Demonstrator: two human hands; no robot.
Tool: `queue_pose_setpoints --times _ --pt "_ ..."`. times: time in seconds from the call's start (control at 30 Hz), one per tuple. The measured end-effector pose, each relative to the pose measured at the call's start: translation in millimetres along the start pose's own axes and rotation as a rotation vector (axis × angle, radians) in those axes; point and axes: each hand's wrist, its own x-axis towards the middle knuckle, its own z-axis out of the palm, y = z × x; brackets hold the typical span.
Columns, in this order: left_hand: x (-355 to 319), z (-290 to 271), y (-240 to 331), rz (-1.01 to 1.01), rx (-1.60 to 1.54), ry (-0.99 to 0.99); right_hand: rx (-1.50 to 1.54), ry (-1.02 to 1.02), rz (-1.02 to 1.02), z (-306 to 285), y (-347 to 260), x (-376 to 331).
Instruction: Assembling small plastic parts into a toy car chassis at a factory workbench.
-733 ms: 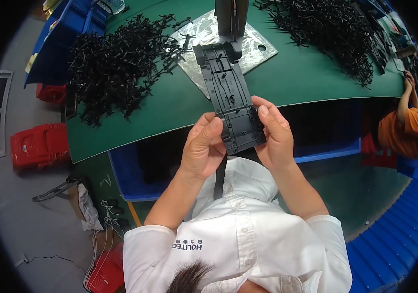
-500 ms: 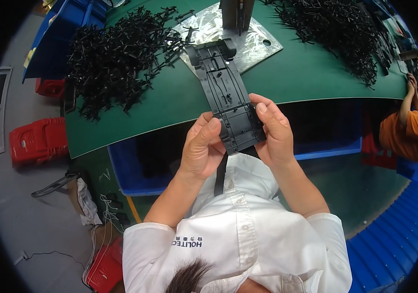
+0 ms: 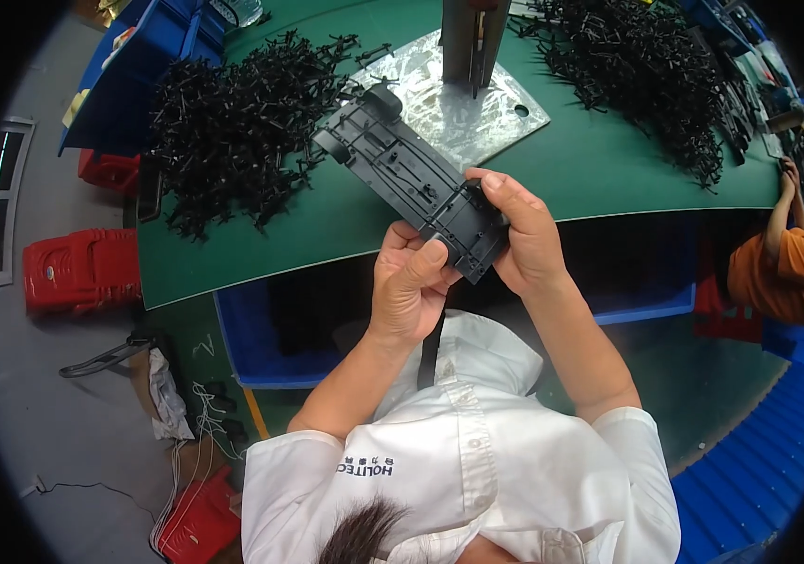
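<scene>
Between my two hands is a long black plastic toy car chassis (image 3: 411,179), its ribbed, studded face turned up. My left hand (image 3: 411,282) grips the near left corner, thumb on top. At the near right edge, my right hand (image 3: 524,226) has its thumb on the face and its fingers around the side. The far end, with a rounded wheel-like lobe at each corner, points up and left. It hangs over the green table (image 3: 327,230), in front of a metal plate (image 3: 430,117) that bears an upright metal column (image 3: 468,42).
Small black plastic parts lie heaped at the left (image 3: 233,132) and the right (image 3: 646,85) of the table. A blue bin (image 3: 275,371) stands beneath the table edge. Red stools (image 3: 82,273) are at left. A person in orange (image 3: 778,268) works at far right.
The chassis has swung counterclockwise, its far end moving left. Both hands keep hold of it, and my left hand has shifted slightly right.
</scene>
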Motion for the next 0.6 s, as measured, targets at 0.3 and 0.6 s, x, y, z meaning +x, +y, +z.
queue_pose_setpoints --times 0.3,0.6 --pt "25.3 19.6 -4.1 0.124 0.055 0.007 0.123 0.003 -0.038 -0.4 -7.9 19.1" --pt "48.2 30.0 -12.5 0.124 0.082 0.084 0.102 0.067 -0.070 -6.0 -21.7 34.0"
